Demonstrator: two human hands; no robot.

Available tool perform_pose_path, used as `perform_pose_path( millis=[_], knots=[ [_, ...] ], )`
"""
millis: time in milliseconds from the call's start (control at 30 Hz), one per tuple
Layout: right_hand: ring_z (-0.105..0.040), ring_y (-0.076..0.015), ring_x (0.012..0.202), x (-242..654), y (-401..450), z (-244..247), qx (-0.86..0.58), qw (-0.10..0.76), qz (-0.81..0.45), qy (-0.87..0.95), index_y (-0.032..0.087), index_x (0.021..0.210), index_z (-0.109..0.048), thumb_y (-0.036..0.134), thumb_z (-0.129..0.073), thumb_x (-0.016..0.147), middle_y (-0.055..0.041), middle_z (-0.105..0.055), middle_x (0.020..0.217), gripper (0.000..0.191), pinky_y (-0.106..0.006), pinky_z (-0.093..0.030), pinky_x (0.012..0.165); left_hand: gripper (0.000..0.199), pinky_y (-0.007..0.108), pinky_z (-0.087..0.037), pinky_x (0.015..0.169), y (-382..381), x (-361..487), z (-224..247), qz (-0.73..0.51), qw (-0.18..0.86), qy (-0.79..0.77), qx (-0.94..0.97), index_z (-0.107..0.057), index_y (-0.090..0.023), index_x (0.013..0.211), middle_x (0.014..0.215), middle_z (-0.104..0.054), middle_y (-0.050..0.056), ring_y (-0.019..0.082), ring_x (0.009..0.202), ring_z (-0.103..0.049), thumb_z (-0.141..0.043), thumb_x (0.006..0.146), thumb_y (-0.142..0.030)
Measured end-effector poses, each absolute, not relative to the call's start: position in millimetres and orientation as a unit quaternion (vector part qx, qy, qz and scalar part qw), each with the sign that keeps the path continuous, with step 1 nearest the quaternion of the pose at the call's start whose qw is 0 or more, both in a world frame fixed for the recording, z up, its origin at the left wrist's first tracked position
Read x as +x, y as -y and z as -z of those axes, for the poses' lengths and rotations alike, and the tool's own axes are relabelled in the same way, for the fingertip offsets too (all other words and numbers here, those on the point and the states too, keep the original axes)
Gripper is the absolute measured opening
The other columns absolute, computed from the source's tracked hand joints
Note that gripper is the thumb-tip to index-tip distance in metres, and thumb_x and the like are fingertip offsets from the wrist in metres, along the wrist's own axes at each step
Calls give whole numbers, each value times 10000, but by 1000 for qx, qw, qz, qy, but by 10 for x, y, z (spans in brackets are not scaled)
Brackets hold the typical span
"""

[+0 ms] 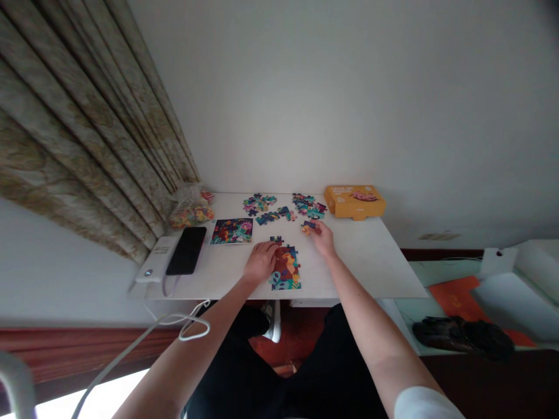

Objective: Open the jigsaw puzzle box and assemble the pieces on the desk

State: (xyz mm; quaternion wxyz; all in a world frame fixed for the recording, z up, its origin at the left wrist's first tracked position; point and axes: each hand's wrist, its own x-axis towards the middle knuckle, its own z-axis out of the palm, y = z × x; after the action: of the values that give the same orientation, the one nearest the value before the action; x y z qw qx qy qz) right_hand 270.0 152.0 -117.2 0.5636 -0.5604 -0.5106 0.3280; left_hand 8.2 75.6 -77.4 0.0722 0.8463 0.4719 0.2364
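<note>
A partly joined puzzle [287, 269] lies near the table's front edge, brown with teal and orange shapes. My left hand [261, 261] rests flat with its fingers on the puzzle's upper left side. To the upper right of it, my right hand [322, 237] pinches a puzzle piece [308, 226], dark blue and orange, just above or on the table. Loose pieces lie behind in a left pile [259, 203], a right pile [309, 206] and a middle group [275, 216]. A colourful picture card [231, 231] lies left of my left hand.
An orange box [356, 202] stands at the table's back right. On the left are a black phone [186, 251], a white power bank [152, 262] with a cable, and a clear bag [191, 210] of colourful items. The white table [367, 262] meets the wall behind.
</note>
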Motion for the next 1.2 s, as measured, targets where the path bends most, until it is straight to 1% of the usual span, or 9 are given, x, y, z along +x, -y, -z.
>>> perform_pose_path(
  millis=[233,333,533,700,833,967,1067,1133,1200],
  knots=[
    [-699,-217,773,2695,-1512,1152,-555,565,-331,513,193,1095,-707,627,-737,762,-90,-768,911,547,-392,-580,770,375,432,-499,1074,-757,87,784,-235,73,-474,845,-675,-185,1222,1240,-697,109,259,1157,-627,-515,909,-52],
    [-693,-217,774,2699,-1515,1141,-557,564,-327,515,196,1087,-714,630,-725,767,-91,-772,917,539,-400,-580,780,353,423,-509,1060,-757,91,798,-240,70,-475,844,-687,-197,1181,1222,-699,102,252,1139,-636,-518,908,-50],
    [-707,-241,920,2696,-1520,1138,-552,569,-314,522,199,1044,-733,648,-644,818,-106,-780,1022,510,-420,-572,880,355,439,-518,1053,-764,83,811,-248,67,-463,848,-694,-206,1183,1219,-700,104,249,1137,-642,-516,913,-59],
    [-690,-229,853,2695,-1518,1172,-573,554,-296,526,189,1066,-728,641,-606,837,-99,-776,1003,522,-402,-557,852,341,451,-516,1058,-761,74,804,-249,69,-454,853,-708,-206,1195,1239,-704,102,253,1156,-639,-522,932,-94],
    [-676,-222,818,2659,-1506,1163,-603,511,-261,555,195,1054,-724,552,-588,877,-95,-771,985,420,-394,-547,852,326,466,-491,1091,-757,80,788,-246,76,-433,864,-700,-223,1257,1325,-686,99,254,1228,-622,-535,979,-182],
    [-660,-240,987,2587,-1488,1101,-635,441,-172,611,189,1068,-719,353,-524,933,-114,-741,1079,288,-414,-502,978,320,494,-462,1111,-749,94,751,-228,82,-424,872,-698,-232,1280,1369,-670,105,269,1275,-603,-573,987,-264],
    [-616,-251,1064,2537,-1468,1044,-653,373,-117,648,176,1098,-717,222,-492,936,-124,-709,1106,281,-407,-476,1010,315,491,-461,1099,-726,99,736,-222,82,-430,871,-704,-247,1273,1363,-675,100,263,1257,-612,-571,988,-267],
    [-597,-257,1074,2512,-1452,1005,-660,344,-93,662,172,1110,-714,193,-485,943,-130,-687,1125,285,-400,-469,1007,310,490,-453,1104,-709,96,742,-219,84,-428,873,-705,-255,1268,1345,-685,93,256,1246,-617,-561,993,-266],
    [-587,-260,1075,2488,-1430,963,-664,321,-77,671,166,1116,-712,213,-482,967,-135,-671,1132,278,-389,-463,1000,301,503,-429,1130,-721,84,754,-225,86,-428,871,-708,-258,1251,1320,-697,84,246,1234,-624,-547,996,-251]
  ],
)
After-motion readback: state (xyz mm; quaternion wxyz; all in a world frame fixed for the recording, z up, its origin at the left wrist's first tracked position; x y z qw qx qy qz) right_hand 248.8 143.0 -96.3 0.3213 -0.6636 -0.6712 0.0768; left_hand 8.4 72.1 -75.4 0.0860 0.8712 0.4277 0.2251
